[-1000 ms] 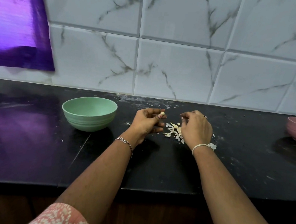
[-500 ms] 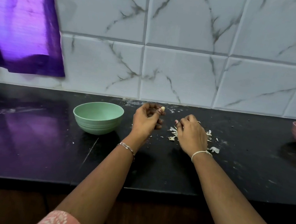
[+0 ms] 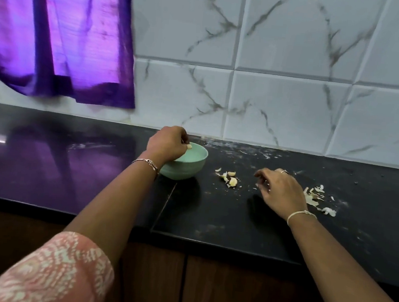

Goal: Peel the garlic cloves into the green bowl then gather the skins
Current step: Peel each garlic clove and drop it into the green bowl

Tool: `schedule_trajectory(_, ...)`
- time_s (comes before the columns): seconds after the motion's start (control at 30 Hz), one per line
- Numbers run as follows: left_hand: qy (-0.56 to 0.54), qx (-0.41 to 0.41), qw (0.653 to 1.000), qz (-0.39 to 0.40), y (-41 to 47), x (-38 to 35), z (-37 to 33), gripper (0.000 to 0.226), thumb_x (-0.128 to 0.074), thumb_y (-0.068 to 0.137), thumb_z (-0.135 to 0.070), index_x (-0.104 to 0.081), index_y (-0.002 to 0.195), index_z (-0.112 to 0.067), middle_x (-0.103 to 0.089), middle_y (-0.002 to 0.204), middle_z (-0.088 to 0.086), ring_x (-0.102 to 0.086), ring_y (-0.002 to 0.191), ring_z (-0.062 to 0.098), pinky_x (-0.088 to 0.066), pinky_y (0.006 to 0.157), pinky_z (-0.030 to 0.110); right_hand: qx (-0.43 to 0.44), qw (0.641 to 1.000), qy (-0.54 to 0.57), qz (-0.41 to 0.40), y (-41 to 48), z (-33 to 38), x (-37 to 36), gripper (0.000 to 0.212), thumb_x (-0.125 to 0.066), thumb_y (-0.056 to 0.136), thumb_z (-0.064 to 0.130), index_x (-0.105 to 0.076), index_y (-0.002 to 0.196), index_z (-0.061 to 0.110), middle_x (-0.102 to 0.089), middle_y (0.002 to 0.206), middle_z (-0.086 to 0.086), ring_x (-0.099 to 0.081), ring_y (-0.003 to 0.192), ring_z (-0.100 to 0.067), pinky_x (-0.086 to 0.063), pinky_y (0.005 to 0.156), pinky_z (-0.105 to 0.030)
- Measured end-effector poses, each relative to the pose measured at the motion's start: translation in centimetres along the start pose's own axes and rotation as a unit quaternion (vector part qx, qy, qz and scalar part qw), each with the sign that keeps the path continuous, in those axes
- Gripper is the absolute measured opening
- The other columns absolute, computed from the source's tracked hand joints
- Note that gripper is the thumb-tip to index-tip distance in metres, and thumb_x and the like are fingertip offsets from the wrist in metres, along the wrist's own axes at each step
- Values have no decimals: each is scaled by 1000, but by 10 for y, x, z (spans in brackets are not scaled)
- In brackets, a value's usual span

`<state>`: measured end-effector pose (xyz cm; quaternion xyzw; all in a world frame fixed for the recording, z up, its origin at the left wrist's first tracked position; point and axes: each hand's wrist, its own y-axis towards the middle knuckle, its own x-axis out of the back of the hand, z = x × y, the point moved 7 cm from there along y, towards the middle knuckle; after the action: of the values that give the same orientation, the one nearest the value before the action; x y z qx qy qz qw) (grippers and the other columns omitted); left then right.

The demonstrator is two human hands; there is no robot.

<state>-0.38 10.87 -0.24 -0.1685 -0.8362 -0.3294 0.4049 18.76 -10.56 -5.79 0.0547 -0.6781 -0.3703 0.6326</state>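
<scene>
Pinches a small pale peeled garlic clove point(image 3: 189, 146) between thumb and fingertips of the left hand point(image 3: 167, 143), right over the open mouth of the round pale-green plastic bowl point(image 3: 184, 171), presumably to drop it inside rather than onto the glossy black stone countertop point(image 3: 212, 213). Holds the right hand point(image 3: 280, 187) low over the counter further right, fingers loosely curled and gripping nothing visible, likely poised to reach for more. Has a small cluster of yellowish garlic cloves and scraps point(image 3: 229, 178) lying between bowl and right hand, near enough for a quick pick-up. Has the papery whitish skins point(image 3: 316, 197) scattered just beyond the right hand, well apart from the bowl, probably to keep peel away from clean cloves until gathering. Cannot tell the bowl's contents from this angle.
</scene>
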Motion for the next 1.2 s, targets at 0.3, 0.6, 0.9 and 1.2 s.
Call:
schedule_trajectory(0.3, 73, -32, 997, 7, -6, -2, -10, 30, -49, 97, -39, -69, 107, -19, -66, 112, 6, -60, 104, 30, -43, 79, 33, 56, 997, -53, 14, 2, 18, -9, 26, -45, 100, 38, -62, 93, 18, -66, 88, 1, -64, 84, -22, -41, 62, -32)
schedule_trajectory(0.6, -87, -242, 965, -47, -41, -43, -90, 23, -58, 87, -6, -67, 108, -8, -69, 102, 14, -62, 96, 31, -49, 83, 39, 49, 993, -2, 108, 23, 32, -43, 66, -46, 93, 2, -30, 150, 30, -44, 148, 7, -42, 134, -20, -42, 100, -36)
schedule_trajectory(0.9, -19, -138, 982, 127, -31, -125, -77, 58, -50, 89, 1, -34, 145, -5, -39, 143, 19, -39, 133, 33, -33, 109, 36, 26, 990, 55, 129, 33, 17, -62, 37, -46, 97, 19, -56, 128, 36, -61, 120, -4, -54, 119, -26, -45, 95, -41)
schedule_trajectory(1.2, -43, -126, 984, 119, -19, -136, -63, 17, -56, 88, -10, -65, 101, -4, -67, 103, 18, -60, 99, 35, -48, 82, 39, 15, 991, 96, 96, 41, 18, -58, 31, -54, 94, 19, -61, 122, 31, -65, 115, 2, -52, 114, -22, -47, 92, -39)
